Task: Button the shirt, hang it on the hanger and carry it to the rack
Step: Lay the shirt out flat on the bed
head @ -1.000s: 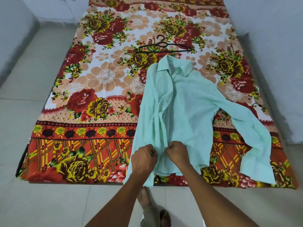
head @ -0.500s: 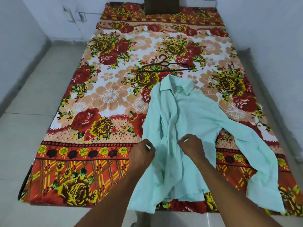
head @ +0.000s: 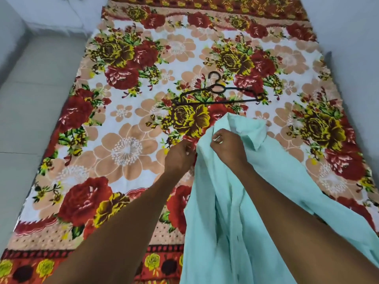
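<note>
Both hands work the upper front of a mint-green shirt on a flowered bed.

The shirt (head: 221,212) lies lengthwise on the floral bedspread (head: 127,148), collar farthest from the person, with its front edges bunched. The right hand (head: 227,147) has its fingers curled, pinching the shirt's front just below the collar. The left hand (head: 179,154) sits at the shirt's left edge, fingers curled on that edge. Beyond the collar, apart from the shirt, a black hanger (head: 217,95) lies flat on the bedspread.
</note>
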